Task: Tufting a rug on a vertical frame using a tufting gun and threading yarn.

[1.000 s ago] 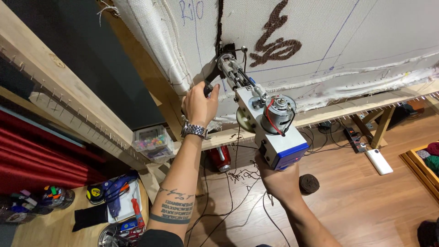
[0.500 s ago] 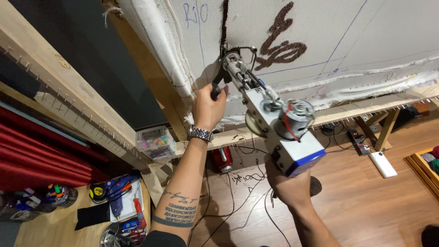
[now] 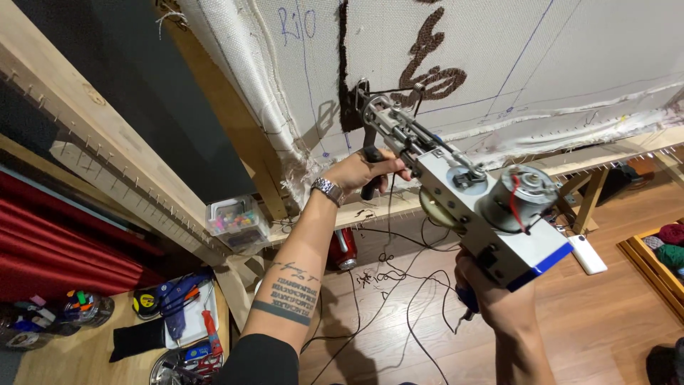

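My right hand [image 3: 491,303] is the nearest to me; it is closed around the rear grip under the tufting gun [image 3: 474,214], below the grey body with the blue edge and the round motor on top. The gun points up and away from me, tilted, and its thin front end with the needle touches the white cloth [image 3: 570,64] just beside the dark brown tufted line. My left hand [image 3: 367,171] is further forward, with a metal watch [image 3: 328,190] on the wrist; its fingers are wrapped fully around the black front handle of the gun. Below my arms, black cables [image 3: 385,285] lie loose on the wooden floor [image 3: 598,328], and at the left a tray [image 3: 187,314] with tools lies on the floor. A small clear box [image 3: 235,221] with coloured things stands on the wooden frame [image 3: 107,164] under the cloth. Far at the right, balls of yarn [image 3: 670,246] sit in a wooden crate.
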